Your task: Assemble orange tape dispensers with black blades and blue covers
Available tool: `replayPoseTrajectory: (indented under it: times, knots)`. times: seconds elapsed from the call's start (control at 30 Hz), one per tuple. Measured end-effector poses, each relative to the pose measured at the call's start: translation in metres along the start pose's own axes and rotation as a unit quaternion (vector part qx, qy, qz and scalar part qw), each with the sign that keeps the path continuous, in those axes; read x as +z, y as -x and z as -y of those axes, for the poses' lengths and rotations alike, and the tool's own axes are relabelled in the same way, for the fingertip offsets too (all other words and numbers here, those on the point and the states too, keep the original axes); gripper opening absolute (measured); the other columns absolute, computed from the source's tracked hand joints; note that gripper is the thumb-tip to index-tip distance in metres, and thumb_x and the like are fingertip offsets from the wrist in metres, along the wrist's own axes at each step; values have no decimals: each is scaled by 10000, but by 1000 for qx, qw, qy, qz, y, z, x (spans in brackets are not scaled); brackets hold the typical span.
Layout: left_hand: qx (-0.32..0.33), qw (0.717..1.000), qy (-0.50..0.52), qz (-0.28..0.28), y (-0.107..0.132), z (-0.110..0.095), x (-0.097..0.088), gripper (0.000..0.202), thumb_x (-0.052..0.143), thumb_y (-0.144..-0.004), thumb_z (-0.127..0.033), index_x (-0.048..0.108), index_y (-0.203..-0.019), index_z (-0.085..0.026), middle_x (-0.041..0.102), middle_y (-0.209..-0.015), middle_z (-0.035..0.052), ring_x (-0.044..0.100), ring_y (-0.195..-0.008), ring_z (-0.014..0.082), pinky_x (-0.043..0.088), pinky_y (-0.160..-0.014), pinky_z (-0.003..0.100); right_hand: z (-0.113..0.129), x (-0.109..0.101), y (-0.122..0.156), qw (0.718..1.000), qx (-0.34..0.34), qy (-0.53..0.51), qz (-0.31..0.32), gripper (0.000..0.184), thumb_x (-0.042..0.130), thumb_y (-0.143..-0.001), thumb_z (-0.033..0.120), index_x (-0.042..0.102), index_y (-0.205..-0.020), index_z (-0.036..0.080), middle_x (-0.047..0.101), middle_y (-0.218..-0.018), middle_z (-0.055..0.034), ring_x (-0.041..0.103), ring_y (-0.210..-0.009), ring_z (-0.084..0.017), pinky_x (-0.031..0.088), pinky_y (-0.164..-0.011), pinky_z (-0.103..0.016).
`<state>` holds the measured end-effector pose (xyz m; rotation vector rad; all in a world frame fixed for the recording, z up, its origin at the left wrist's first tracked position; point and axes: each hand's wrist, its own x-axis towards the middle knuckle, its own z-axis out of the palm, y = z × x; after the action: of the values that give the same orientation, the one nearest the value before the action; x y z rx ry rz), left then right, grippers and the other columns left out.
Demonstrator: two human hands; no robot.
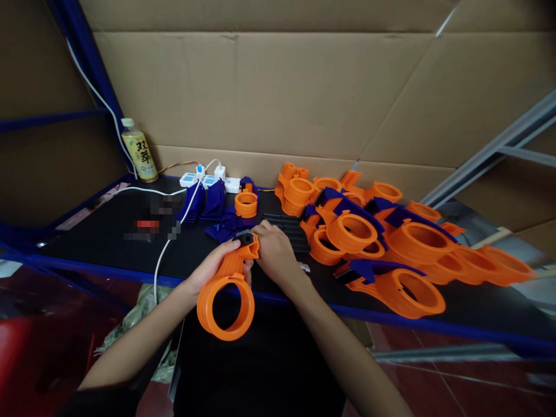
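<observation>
The left hand [214, 267] grips the neck of an orange ring part [226, 310], its ring hanging below past the table edge [104, 267]. The right hand [274, 250] pinches its top end; an orange pile [391, 255] crowds just right

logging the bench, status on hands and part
Left hand gripping orange ring piece by its neck. Right hand gripping its black-tipped end. Orange pile at right, clear of hands.

Soft, even light fills the cardboard wall [278, 104], while the left corner and floor sink into dimness. The black tabletop [108, 237] carries a faint sheen. Wide-angle distortion bends the frame's edges. A pixelated patch [152, 223] masks one spot. The orange ring part [226, 307], held by left hand [212, 266] and right hand [273, 252], stays sharp.
</observation>
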<state>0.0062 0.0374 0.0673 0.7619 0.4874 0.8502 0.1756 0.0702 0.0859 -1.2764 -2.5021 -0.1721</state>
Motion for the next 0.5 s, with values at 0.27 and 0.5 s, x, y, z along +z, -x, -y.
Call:
replayPoseTrajectory:
  times: [0.27,0.5]
  knots:
    - [11,1000,4,-15,-1,2,-1,339,575,-897,-467,619,-947,-135,640,-694,51,665,-560,208,557,-562,328,2,2,-4,1000,-3,-22,-9,214,475,-990,172,686,-1026,161,684,-1057,-97,525,-975,-224,399,-788,-320]
    - [9,1000,1,-10,-2,1,-3,342,585,-894,-469,615,-966,-136,648,-707,54,674,-579,222,562,-560,336,5,3,-5,998,16,-49,-22,182,511,-963,165,659,-856,168,697,-953,-98,521,-885,-217,380,-726,-312]
